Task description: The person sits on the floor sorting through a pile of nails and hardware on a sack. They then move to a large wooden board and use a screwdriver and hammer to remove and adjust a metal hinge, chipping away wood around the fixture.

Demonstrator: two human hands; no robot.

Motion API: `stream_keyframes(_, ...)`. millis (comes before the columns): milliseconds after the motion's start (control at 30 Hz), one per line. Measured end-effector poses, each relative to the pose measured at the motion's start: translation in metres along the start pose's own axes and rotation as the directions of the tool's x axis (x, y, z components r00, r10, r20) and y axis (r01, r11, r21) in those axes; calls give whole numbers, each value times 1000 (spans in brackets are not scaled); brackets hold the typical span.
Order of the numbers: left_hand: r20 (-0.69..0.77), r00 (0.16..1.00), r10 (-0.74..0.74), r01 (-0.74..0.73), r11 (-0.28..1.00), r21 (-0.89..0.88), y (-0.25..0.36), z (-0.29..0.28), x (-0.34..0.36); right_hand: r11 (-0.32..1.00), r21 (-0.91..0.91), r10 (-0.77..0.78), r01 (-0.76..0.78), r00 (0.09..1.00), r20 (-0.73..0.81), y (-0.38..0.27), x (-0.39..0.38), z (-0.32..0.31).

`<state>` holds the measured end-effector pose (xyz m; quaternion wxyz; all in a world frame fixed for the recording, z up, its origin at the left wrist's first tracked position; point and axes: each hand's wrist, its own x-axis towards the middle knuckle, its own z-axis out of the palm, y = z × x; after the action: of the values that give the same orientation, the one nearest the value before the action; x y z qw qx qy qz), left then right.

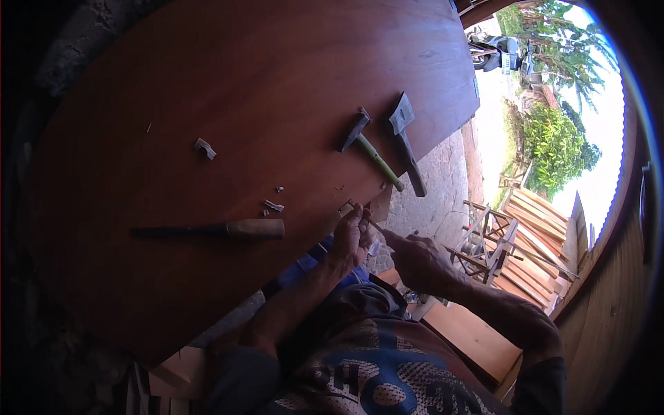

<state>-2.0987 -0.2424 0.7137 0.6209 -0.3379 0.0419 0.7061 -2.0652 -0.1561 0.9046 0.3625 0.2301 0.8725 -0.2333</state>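
Both hands are at the near edge of a large reddish-brown wooden board [207, 90]. My left hand [351, 241] is closed, its thumb and fingers pinched round the front of a slim, thin-shafted tool [377, 227], beside a small cut-out [346, 206] in the wood. To its right, my right hand [423, 263] is closed round the back end of the same tool. Fingers hide most of it, so its exact kind cannot be made out. A hammer with a green handle [375, 160] and a hatchet [407, 138] lie beyond my hands.
A long chisel with a wooden handle [256, 229] lies on the board at left. Wood chips [274, 206] and a larger splinter [205, 148] are scattered nearby. Stacked planks [532, 228] and a wooden frame [494, 249] stand to the right; a motorcycle [505, 55] is outside.
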Motion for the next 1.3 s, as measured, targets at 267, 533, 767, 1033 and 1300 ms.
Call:
stream_keyframes(267, -32, 999, -28, 26, 998, -61, 7, 9, -6, 990, -41, 139, -136, 988, 62, -38, 5, -28)
stream_keyframes(533, 33, 999, 14, -14, 1000, -12, 5, -4, -1, 1000, 6, -20, 21, 998, -62, -5, 9, 0)
stream_keyframes(767, -144, 989, 37, 31, 896, 443, -3, 0, -6, 232, 865, 391, -444, 857, 335, 11, -37, 18)
stream_keyframes(1033, -129, 908, 398, -168, 630, 758, 45, -5, -87, 795, 603, 387, -67, 822, -418, 38, 4, 38)
stream_keyframes(1300, -73, 961, 266, -122, 647, 752, 72, -9, -140, 981, -15, -116, 192, 528, -841, 65, 148, 39)
